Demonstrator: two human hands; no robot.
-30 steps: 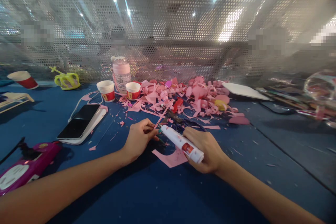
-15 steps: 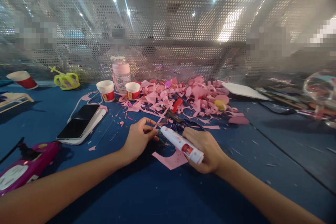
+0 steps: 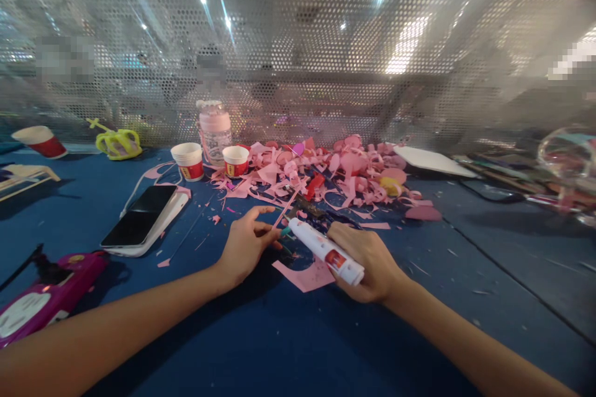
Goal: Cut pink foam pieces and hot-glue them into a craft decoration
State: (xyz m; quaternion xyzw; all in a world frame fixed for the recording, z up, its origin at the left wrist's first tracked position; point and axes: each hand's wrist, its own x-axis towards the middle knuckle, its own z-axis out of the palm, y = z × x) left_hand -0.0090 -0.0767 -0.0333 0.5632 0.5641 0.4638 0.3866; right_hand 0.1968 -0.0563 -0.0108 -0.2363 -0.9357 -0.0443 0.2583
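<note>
Blue flat desk (image 3: 279, 347) stretching before perforated grey screen (image 3: 307, 43). Left hand (image 3: 244, 245) pinching narrow pink strip (image 3: 285, 209); right hand (image 3: 367, 257) gripping white printed cylinder (image 3: 321, 247) near curved-cut pink scrap (image 3: 302, 279).

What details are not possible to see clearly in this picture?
Head view: lower end of the pink strip, hidden by the left hand.
Head view: markings on the white tube, too small to read.
Head view: purple device, cut off by left edge.
</note>
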